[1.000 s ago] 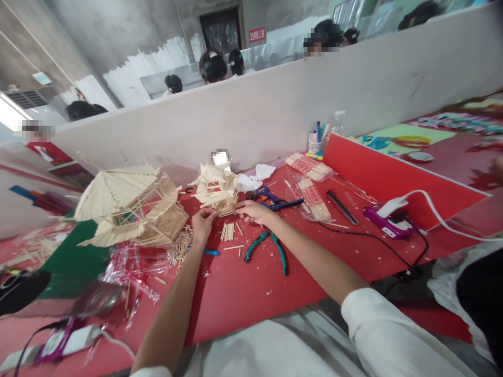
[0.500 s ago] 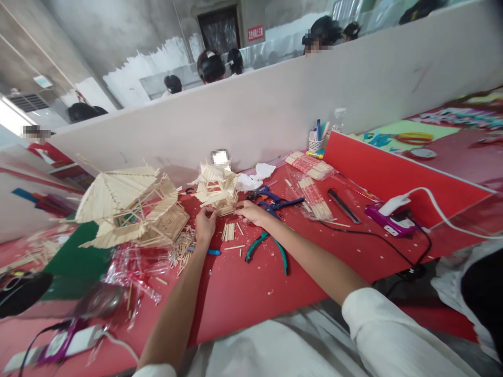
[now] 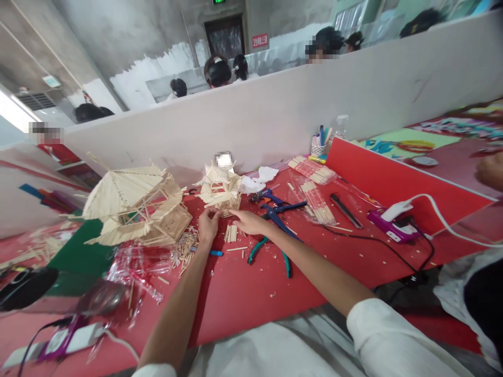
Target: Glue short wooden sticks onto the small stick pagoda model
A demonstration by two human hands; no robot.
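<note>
A small pavilion model (image 3: 220,192) built of pale wooden sticks stands on the red table in front of my hands. My left hand (image 3: 208,226) is closed, thumb and forefinger pinched at the model's lower left corner. At the front of its base are the fingertips of my right hand (image 3: 248,222), pressed together; whatever they may pinch is too small to make out. Just below my fingers lies a row of short cut sticks (image 3: 230,233), with a few loose ones nearby. Green-handled pliers (image 3: 257,251) lie partly under my right forearm.
A larger stick pavilion (image 3: 133,209) stands on the left beside scattered stick pieces (image 3: 184,248) and clear plastic wrap (image 3: 137,262). Blue-handled tools (image 3: 277,209), packs of sticks (image 3: 318,201) and a purple power strip (image 3: 393,225) are on the right. A pale partition (image 3: 275,120) rises behind.
My right hand has moved left from the right side of the small model to its front, nearer my left hand. The view has shifted slightly. Another person's hand has appeared at the right edge.
</note>
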